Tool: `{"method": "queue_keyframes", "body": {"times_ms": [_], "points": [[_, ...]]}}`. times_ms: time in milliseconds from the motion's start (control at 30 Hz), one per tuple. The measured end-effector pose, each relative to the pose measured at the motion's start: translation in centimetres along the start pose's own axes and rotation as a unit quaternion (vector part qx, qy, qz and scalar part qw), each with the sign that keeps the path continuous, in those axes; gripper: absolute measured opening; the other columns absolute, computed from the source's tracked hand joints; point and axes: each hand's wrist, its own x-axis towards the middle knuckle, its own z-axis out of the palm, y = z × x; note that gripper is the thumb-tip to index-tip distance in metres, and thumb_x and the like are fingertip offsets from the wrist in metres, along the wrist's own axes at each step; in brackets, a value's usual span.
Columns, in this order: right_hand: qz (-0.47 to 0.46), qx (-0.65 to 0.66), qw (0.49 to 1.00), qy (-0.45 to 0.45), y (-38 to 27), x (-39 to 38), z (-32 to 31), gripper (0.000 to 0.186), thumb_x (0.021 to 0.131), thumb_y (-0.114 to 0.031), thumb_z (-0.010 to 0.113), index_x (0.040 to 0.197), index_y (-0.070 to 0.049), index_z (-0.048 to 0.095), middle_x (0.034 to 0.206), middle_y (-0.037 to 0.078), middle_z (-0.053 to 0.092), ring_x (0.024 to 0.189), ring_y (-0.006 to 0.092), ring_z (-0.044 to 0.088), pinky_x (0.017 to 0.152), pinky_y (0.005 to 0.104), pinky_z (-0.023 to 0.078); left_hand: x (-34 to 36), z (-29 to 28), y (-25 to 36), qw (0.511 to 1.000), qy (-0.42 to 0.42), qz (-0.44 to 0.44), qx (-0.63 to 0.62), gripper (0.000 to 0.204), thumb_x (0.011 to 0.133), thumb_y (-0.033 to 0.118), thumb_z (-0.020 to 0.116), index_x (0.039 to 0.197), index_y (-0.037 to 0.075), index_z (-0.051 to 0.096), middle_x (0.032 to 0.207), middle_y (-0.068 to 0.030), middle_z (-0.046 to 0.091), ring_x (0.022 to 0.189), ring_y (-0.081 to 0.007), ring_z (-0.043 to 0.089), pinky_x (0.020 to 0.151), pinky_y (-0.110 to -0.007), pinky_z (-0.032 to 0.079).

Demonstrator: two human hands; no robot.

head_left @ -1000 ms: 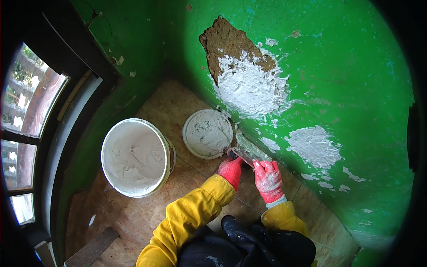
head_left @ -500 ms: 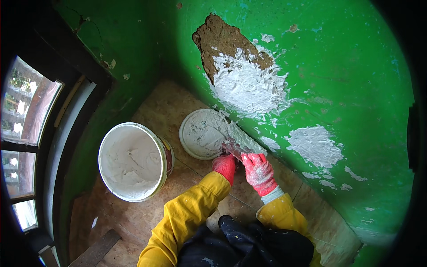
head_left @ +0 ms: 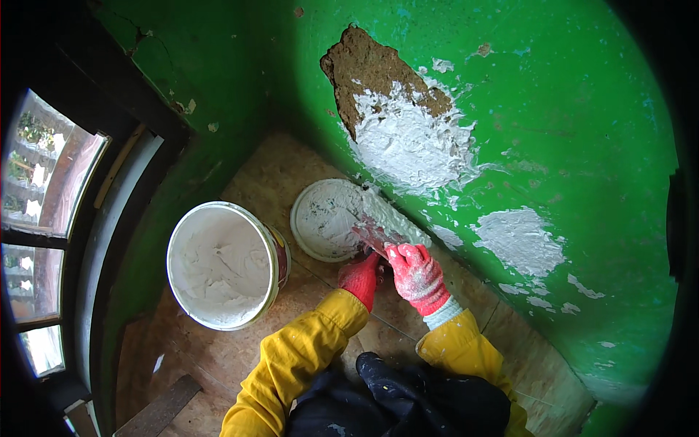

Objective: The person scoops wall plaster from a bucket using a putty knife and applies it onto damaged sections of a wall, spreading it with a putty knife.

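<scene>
My left hand (head_left: 358, 280), in a red glove, grips the near edge of a round white lid (head_left: 295, 227); its fingers are partly hidden under the lid and blade. White putty is smeared over the lid's face. My right hand (head_left: 419, 278), in a red glove with a pale cuff, is closed around a wide putty knife (head_left: 377, 234). The knife lies tilted over the lid's right side, with a thick strip of putty (head_left: 397, 218) along its blade. Its handle is mostly hidden by the glove.
Left of the lid stands a white bucket (head_left: 191, 309) with putty inside. Beyond the lid rises a green wall (head_left: 582, 146) with a bare brown hole (head_left: 375, 62) partly covered by wet putty (head_left: 415, 146). A smaller putty patch (head_left: 520, 240) is farther right. A window (head_left: 44, 160) is at left.
The lid, both hands and the putty knife have shifted slightly left. The knife's blade sits a little farther over the lid.
</scene>
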Motion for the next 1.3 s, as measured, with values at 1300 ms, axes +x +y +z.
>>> {"method": "queue_keyframes", "body": {"times_ms": [1300], "points": [[0.274,0.04,0.925,0.261,1.6,1.5,-13.4,0.023,0.079,-0.003,0.059,0.1,0.005,0.057,0.098,0.017,0.057,0.085,0.0315,0.058,0.072,0.0358,0.048,-14.7,10.6,4.9,0.852,-0.201,0.441,0.198,0.052,0.086,0.029,0.062,0.127,0.001,0.047,0.12,-0.0177,0.052,0.105,-0.0233,0.056,0.087,-0.031,0.046]]}}
